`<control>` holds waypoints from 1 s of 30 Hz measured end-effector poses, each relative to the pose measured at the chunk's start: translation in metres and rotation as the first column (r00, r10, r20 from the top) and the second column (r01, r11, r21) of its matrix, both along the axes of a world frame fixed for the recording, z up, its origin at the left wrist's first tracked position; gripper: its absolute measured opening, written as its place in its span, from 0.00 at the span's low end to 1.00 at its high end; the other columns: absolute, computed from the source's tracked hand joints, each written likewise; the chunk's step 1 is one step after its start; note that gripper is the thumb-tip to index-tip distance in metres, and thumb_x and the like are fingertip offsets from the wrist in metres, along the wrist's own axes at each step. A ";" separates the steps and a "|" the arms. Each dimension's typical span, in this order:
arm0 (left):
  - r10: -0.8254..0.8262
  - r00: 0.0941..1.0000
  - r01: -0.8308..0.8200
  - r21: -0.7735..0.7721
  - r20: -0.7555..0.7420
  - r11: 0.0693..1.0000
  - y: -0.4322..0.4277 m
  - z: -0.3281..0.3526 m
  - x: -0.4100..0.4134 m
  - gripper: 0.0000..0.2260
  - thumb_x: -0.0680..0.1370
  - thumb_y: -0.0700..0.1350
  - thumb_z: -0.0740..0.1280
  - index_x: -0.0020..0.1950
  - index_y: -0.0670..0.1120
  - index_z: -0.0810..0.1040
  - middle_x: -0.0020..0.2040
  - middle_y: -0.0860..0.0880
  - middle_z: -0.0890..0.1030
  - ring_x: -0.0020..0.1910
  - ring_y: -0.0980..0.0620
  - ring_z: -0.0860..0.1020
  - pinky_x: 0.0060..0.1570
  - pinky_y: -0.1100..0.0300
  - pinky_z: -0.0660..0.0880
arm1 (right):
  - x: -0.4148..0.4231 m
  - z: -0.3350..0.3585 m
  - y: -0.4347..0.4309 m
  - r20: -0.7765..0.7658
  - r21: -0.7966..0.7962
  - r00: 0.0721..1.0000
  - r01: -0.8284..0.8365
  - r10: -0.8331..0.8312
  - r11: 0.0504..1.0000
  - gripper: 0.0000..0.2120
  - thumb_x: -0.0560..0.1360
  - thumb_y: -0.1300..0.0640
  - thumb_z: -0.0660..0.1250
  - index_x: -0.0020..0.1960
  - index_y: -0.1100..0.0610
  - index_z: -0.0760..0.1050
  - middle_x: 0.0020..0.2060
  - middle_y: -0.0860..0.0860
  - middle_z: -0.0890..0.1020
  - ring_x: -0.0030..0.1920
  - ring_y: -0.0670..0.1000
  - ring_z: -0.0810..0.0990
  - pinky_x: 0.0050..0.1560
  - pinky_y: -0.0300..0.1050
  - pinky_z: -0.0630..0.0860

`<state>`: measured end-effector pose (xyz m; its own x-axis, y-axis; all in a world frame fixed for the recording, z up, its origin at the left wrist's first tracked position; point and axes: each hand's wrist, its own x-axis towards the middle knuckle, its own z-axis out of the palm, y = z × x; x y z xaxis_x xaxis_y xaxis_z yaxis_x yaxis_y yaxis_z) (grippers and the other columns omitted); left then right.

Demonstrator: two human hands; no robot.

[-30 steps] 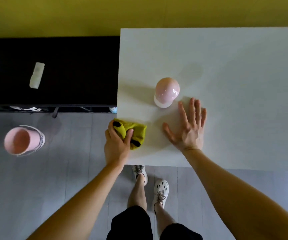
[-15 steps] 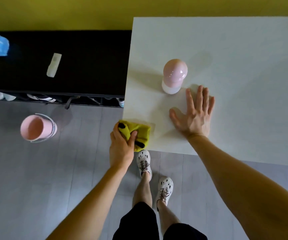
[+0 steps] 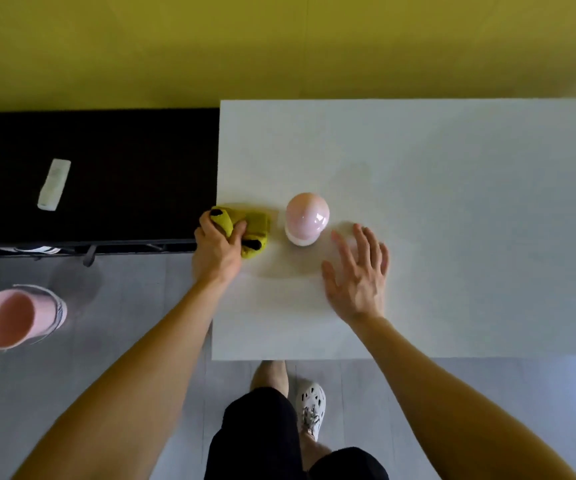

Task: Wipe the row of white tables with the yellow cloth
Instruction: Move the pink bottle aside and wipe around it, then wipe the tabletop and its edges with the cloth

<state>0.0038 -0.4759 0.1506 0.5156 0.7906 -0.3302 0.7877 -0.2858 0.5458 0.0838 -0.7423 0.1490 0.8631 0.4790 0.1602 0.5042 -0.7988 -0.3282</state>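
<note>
The yellow cloth [image 3: 253, 226], bunched with black patches showing, sits farther up the left edge of the white table [image 3: 452, 161] than 0.5 s ago, just beside the pink dome [image 3: 307, 216], gripped by the curled fingers of the left hand [image 3: 217, 249], while the right hand [image 3: 359, 277] has its fingers spread nearby.

We see a yellow cloth with black patches [image 3: 253, 225], soft and nubbly like terry. It lies on a white rectangular tabletop [image 3: 452, 168] that looks smooth and matt. The pink dome-shaped object on a white base [image 3: 306, 216] is glossy and catches highlights; plastic or glazed, we cannot tell. The black cabinet top [image 3: 123, 168] is matt. The pink round bucket [image 3: 13, 318] looks like smooth plastic, and the grey floor [image 3: 123, 323] has a dull sheen.
</note>
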 end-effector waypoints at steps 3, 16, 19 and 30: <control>-0.026 1.000 0.026 0.010 -0.014 1.000 0.030 -0.001 0.043 0.34 0.84 0.67 0.64 0.81 0.45 0.63 0.72 0.37 0.75 0.65 0.28 0.79 0.58 0.36 0.77 | 0.056 0.011 0.005 0.055 0.069 0.998 -0.009 0.006 0.998 0.18 0.86 0.50 0.66 0.72 0.55 0.80 0.72 0.59 0.78 0.72 0.65 0.75 0.72 0.65 0.71; 0.030 0.999 -0.031 0.074 0.020 0.997 0.113 -0.007 0.190 0.34 0.84 0.68 0.63 0.79 0.44 0.65 0.72 0.38 0.77 0.66 0.30 0.80 0.57 0.39 0.78 | 0.212 -0.001 0.113 0.001 -0.092 0.977 -0.214 0.215 0.973 0.32 0.85 0.37 0.61 0.85 0.48 0.66 0.87 0.56 0.59 0.88 0.57 0.53 0.86 0.66 0.49; 0.060 0.998 -0.062 0.075 0.028 0.995 0.121 -0.003 0.213 0.33 0.84 0.68 0.63 0.78 0.44 0.66 0.71 0.38 0.78 0.65 0.31 0.81 0.55 0.40 0.78 | 0.214 -0.001 0.114 0.034 -0.061 0.977 -0.207 0.209 0.976 0.31 0.84 0.39 0.63 0.84 0.50 0.69 0.86 0.58 0.63 0.87 0.60 0.56 0.84 0.69 0.53; 0.093 0.986 -0.088 -0.037 0.136 0.995 0.047 0.004 0.087 0.32 0.83 0.65 0.65 0.81 0.48 0.67 0.73 0.45 0.77 0.68 0.38 0.80 0.59 0.42 0.80 | 0.213 -0.003 0.113 0.034 -0.001 0.969 -0.245 0.245 0.969 0.31 0.84 0.42 0.66 0.83 0.53 0.70 0.85 0.60 0.63 0.87 0.62 0.58 0.83 0.72 0.52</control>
